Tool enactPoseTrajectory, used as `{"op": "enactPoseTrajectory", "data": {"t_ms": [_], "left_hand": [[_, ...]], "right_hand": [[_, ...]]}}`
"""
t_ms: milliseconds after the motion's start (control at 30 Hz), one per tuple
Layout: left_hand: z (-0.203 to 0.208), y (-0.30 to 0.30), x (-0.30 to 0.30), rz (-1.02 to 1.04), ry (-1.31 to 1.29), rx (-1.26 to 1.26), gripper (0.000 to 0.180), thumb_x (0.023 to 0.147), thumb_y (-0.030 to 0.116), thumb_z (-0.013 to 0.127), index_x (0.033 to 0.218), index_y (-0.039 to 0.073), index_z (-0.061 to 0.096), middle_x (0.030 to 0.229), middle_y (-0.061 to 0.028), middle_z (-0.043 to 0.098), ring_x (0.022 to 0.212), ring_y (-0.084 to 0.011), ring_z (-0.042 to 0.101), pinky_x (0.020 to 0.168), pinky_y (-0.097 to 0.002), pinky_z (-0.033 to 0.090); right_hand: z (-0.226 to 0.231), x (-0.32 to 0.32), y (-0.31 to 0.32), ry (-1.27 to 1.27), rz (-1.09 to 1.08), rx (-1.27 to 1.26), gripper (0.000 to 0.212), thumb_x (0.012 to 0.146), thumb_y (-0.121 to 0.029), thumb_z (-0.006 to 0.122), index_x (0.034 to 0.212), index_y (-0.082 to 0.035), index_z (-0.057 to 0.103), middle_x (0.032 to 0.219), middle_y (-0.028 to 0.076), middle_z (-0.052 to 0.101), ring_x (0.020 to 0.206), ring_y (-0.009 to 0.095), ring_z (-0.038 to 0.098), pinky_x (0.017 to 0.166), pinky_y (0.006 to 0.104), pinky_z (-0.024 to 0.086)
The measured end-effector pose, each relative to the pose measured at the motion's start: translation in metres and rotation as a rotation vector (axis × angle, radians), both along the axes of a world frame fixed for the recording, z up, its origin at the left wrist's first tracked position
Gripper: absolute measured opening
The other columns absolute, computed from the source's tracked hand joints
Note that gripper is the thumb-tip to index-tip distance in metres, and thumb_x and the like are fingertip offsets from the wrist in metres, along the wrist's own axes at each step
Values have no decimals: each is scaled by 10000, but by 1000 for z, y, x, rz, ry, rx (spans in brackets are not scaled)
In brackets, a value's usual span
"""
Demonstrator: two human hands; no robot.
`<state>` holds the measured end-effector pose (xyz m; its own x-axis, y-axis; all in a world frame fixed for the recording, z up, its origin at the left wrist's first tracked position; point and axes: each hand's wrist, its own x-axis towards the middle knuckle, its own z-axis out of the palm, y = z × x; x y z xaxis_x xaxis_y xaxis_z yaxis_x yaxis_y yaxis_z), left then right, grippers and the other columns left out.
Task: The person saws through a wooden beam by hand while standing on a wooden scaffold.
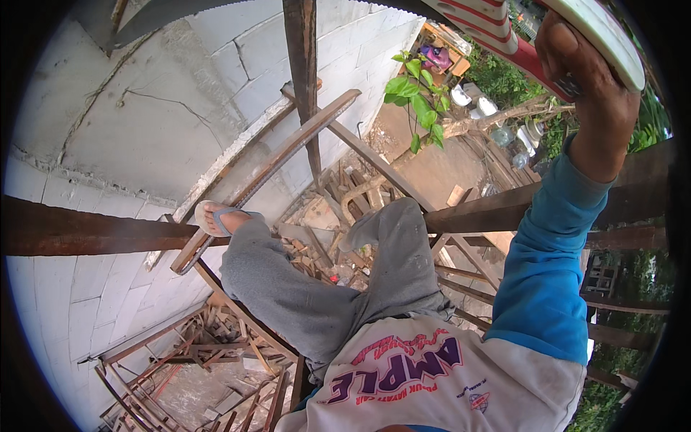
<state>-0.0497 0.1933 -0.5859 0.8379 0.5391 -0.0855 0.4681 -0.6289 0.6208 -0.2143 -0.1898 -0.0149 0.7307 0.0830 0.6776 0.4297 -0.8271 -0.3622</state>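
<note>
Raised at the upper right, my right hand (590, 79) has its fingers wrapped round the handle of a handsaw (497, 32). The saw's handle end is red and white. Its grey blade (169, 16) bends along the top edge of the view, partly cut off by it. My left hand is not in view. A dark upright timber post (302, 65) stands below the blade at top centre. My left foot, in a flip-flop (232, 219), rests where a narrow plank (288, 151) meets a dark horizontal beam (93, 227).
A grey block wall (65, 281) rises on the left. Far below, the ground holds scrap wood and rubble (309, 248). More dark beams (504, 209) cross on the right. A leafy plant (421, 97) and a thin trunk (504, 115) stand beyond.
</note>
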Motion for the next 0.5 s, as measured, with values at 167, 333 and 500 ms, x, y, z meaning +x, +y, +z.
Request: {"op": "enactPoseTrajectory", "data": {"t_ms": [167,333,500], "left_hand": [[-2,4,-13,-22,-12,-11,405,952,325,433,1079,-22,601,1055,-167,639,935,-279,602,772,-392,458],[4,-11,-6,-94,5,-30,388,947,317,454,1069,-21,602,1032,-169,646,905,-276,616,740,-389,478],[-1,27,-42,-71,66,-45,372,942,309,475,1059,-19,603,1009,-171,653,874,-272,630,709,-387,498]], "right_hand": [[-5,42,-10,-408,163,-628,273,831,-264,720,1011,-59,705,898,126,706,734,204,690,618,303,576],[-12,51,-7,-330,357,-464,284,809,-222,740,1020,-36,703,882,127,713,755,201,700,647,295,584],[-24,55,26,-138,464,-12,324,791,-223,741,983,31,682,845,130,703,730,178,687,624,290,565]]}}
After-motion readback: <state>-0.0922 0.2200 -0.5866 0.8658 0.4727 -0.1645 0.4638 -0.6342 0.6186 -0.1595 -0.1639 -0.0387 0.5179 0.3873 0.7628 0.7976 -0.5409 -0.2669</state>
